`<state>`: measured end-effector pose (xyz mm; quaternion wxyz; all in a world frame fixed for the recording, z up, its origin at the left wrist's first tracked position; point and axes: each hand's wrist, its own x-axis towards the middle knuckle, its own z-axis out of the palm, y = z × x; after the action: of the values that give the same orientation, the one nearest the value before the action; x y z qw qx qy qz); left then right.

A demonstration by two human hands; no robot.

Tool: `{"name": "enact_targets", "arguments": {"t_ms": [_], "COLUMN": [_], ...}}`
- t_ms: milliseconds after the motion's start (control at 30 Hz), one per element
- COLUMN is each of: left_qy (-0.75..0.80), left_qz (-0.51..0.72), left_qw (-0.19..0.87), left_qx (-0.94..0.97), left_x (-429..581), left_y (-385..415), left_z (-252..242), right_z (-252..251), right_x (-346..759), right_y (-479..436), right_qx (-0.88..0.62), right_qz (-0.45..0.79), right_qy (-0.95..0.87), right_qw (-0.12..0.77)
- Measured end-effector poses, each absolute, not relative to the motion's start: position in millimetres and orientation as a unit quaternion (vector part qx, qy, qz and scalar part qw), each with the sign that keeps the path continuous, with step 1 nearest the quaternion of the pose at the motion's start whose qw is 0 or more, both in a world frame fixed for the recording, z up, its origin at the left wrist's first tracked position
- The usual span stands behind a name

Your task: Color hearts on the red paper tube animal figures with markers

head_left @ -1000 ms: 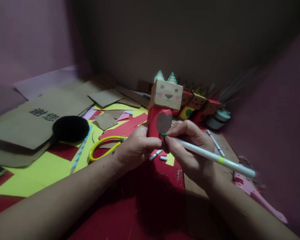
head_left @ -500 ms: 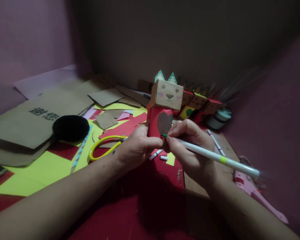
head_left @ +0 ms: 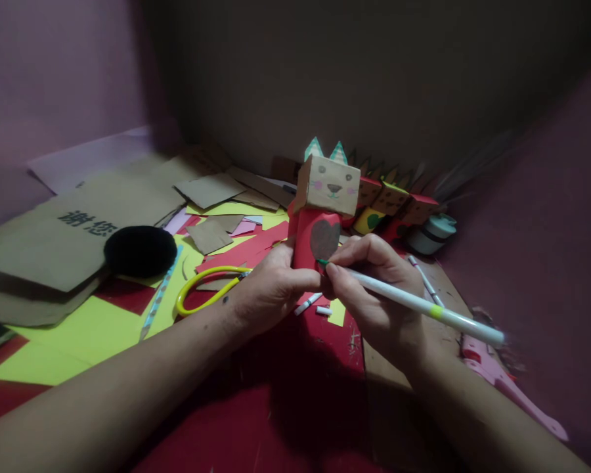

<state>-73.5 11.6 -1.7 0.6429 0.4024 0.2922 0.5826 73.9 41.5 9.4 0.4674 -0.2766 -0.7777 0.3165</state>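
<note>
A cardboard cat figure stands upright in the grip of my left hand, which wraps round its red lower body. The figure has a box head with a drawn face, striped teal ears and a dark heart on its front. Between the thumb and fingers of my right hand is a white marker with a yellow-green band. Its green tip meets the red body at the lower edge of the heart. My left fingers behind the figure are hidden.
Yellow-handled scissors, a blue striped pencil and a round black object lie left among paper scraps and cardboard. Similar figures and a lidded jar stand behind. A pink glue gun lies right.
The marker's rear end has swung slightly left and up, while its tip has shifted a little left along the heart's lower edge. The cat figure has barely moved.
</note>
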Motion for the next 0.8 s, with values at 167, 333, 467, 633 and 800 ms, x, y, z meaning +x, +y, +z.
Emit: {"name": "enact_targets", "arguments": {"t_ms": [167, 333, 467, 633, 800], "left_qy": [0.297, 0.287, 0.284, 0.290, 0.292], "left_qz": [0.578, 0.589, 0.582, 0.584, 0.580], "left_qw": [0.646, 0.641, 0.647, 0.641, 0.638], "left_qx": [0.401, 0.399, 0.402, 0.405, 0.414], "left_x": [-75.8, -72.7, -70.8, -72.4, -73.9], "left_y": [14.9, 15.7, 13.5, 12.9, 13.0], "left_z": [-4.2, 0.7, 4.0, 1.5, -2.6], "right_z": [9.9, 9.4, 9.4, 11.9, 11.2], "right_x": [71.9, 74.2, 76.3, 75.4, 74.4], "right_y": [42.8, 43.3, 42.9, 42.4, 41.5], "right_qx": [-0.263, -0.269, -0.267, -0.268, -0.269], "right_qz": [0.327, 0.310, 0.313, 0.322, 0.323], "right_qy": [-0.776, -0.780, -0.783, -0.777, -0.776], "right_qw": [0.471, 0.472, 0.466, 0.470, 0.470]}}
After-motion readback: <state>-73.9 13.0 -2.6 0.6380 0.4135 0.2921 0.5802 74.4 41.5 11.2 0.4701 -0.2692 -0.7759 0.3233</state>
